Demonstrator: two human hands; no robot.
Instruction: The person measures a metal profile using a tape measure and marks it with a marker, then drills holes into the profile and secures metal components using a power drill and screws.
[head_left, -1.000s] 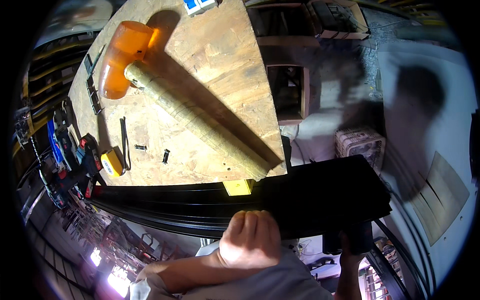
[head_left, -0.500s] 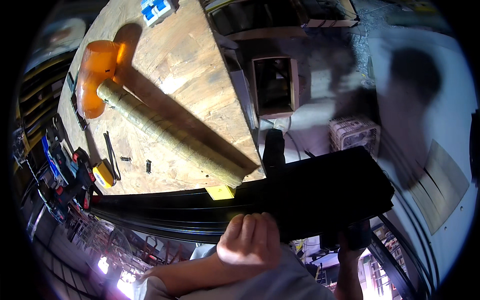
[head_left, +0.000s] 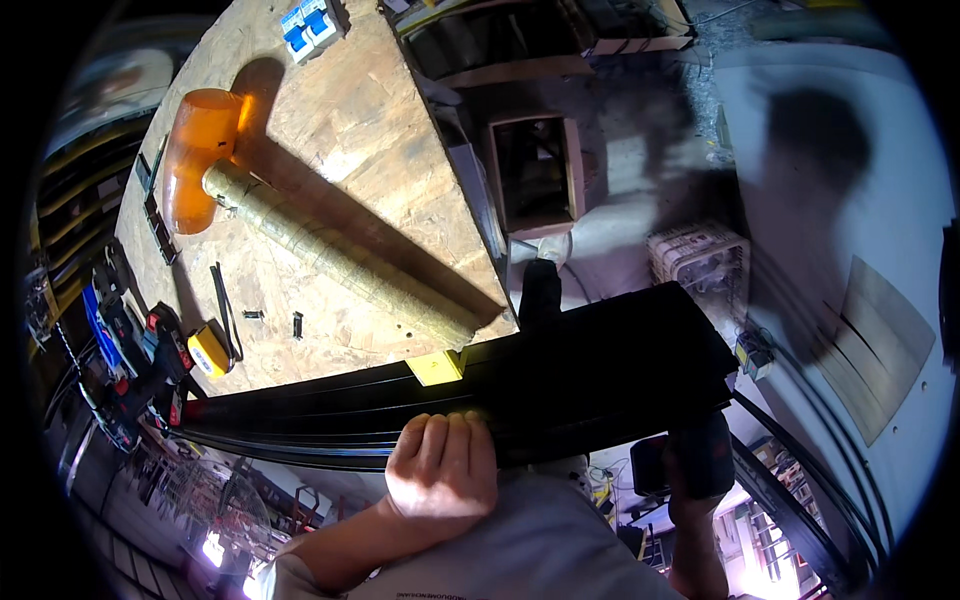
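Observation:
A long black ribbed metal profile (head_left: 300, 425) lies along the near edge of the wooden board, its right end in deep shadow. My left hand (head_left: 443, 468) is closed over the profile's near edge, knuckles up, fingertips against the black surface. Just beyond those fingers, a yellow block (head_left: 436, 368) sits between the profile and the board. Below the profile's right end, my right hand (head_left: 692, 508) is wrapped round a dark power tool (head_left: 702, 455); shadow hides its exact kind. A mallet with an amber head (head_left: 195, 160) and a tape-wrapped handle (head_left: 330, 250) rests on the board.
On the wooden board (head_left: 360, 130) are a blue-and-white circuit breaker (head_left: 312, 28), a yellow tape measure (head_left: 208, 350) and small black pieces. Power tools (head_left: 150, 350) crowd its left side. A pale plastic crate (head_left: 698, 260) and an open box (head_left: 540, 175) stand on the floor beyond.
My left hand and the profile's right end have shifted left. The dark tool in my right hand shows more clearly below the profile. The view has shifted slightly.

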